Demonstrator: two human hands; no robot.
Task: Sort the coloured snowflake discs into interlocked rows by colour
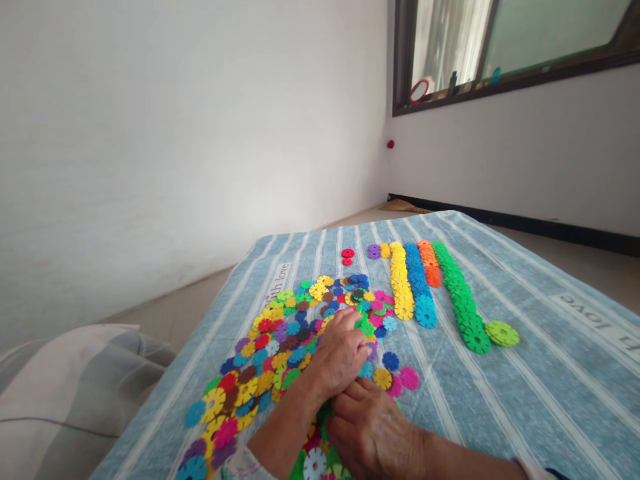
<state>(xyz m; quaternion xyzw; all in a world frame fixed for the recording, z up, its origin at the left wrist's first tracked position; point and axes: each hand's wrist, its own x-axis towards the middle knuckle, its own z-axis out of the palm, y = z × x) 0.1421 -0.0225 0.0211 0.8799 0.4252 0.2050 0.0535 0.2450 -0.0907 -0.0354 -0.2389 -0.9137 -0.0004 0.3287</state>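
Left hand (340, 353) rests atop a loose spread of multicoloured plastic snowflake discs (250, 373), fingers together. Right hand (373, 427) lies just below it, fingers curled beside a green plastic disc (325, 413). Whether either grip is clamped on a disc cannot be determined. The spread lies on a blue striped mattress (500, 373). Beyond the hands lie interlocked rows of yellow, blue, orange and green discs (415, 280), with one lime disc (503, 333) just beside the green row's end.
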